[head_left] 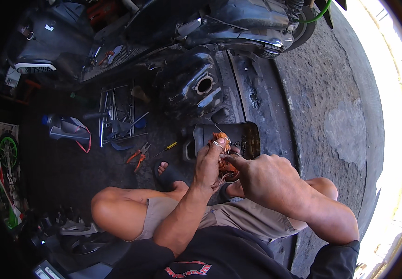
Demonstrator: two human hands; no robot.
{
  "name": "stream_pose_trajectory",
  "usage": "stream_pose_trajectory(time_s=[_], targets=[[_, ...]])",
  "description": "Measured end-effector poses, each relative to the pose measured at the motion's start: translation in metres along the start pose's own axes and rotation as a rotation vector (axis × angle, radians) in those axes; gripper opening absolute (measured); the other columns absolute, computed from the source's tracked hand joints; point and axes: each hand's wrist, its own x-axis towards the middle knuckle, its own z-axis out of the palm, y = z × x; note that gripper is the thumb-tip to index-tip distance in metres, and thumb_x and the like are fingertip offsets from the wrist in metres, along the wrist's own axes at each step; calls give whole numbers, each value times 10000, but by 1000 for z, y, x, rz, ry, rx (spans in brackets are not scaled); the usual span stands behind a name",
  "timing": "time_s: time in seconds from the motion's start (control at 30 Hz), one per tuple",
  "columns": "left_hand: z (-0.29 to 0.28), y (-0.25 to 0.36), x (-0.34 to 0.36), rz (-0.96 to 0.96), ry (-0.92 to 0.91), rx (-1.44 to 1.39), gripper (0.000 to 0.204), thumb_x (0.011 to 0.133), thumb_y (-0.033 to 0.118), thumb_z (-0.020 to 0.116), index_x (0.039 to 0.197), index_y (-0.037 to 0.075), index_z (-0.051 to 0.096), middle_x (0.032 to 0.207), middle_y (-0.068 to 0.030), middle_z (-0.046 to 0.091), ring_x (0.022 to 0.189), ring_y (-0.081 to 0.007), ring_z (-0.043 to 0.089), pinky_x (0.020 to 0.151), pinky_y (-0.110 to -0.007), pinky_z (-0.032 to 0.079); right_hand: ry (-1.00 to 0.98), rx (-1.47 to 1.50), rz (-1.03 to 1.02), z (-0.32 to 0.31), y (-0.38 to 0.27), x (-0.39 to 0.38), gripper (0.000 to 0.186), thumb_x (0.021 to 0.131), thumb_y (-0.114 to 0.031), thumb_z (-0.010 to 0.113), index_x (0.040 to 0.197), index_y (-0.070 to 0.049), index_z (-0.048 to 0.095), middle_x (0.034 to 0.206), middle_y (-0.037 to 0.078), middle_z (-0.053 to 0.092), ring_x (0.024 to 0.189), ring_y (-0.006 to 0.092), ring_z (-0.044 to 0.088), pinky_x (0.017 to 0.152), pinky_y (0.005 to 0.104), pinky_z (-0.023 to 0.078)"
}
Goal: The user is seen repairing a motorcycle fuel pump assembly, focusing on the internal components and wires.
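Observation:
My left hand (pixel 206 166) is closed round a small orange-brown part (pixel 221 138) with thin wires on it, held up in front of me. Its exact kind I cannot make out. My right hand (pixel 270 181) comes in from the right with its fingers curled, and the fingertips meet the part's right side. Whatever those fingertips pinch is hidden. Below both hands lies a dark cut-open plastic jug (pixel 202 132) used as a tray, with dark, wet-looking residue inside its right half. More orange-brown pieces (pixel 231 173) show under the right fingertips, partly covered.
Beyond the jug sits a black fuel tank (pixel 189 76) with a round hole. Orange-handled pliers (pixel 139 157) and a yellow screwdriver (pixel 166 149) lie on the left floor, near a rack of tools (pixel 131 109) and a grey bottle (pixel 68 128). A motorcycle (pixel 238 23) stands at the back.

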Motion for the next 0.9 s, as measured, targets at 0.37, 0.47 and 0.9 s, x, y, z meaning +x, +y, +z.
stream_pose_trajectory(time_s=[0.37,0.47,0.9], targets=[[-3,-3,4,-5,84,-151,372,1036,352,500,1108,-10,549,951,-208,683,763,-273,713,709,-395,616,141,46,36,29,-4,-4,672,838,-299,763,1417,-65,515,854,217,707,789,424,707,670,497,563],[-2,-1,3,9,73,-113,371,1036,351,497,1108,-10,549,940,-207,683,757,-272,712,709,-399,619,122,40,30,31,-3,-4,685,840,-294,759,1433,-75,494,877,220,708,801,429,708,675,502,569],[2,-2,2,41,56,-140,275,1031,288,545,1088,21,578,900,-170,704,709,-224,711,633,-341,600,231,71,-50,38,0,-4,496,871,-103,550,1360,-19,533,781,230,698,680,397,716,589,505,573]])
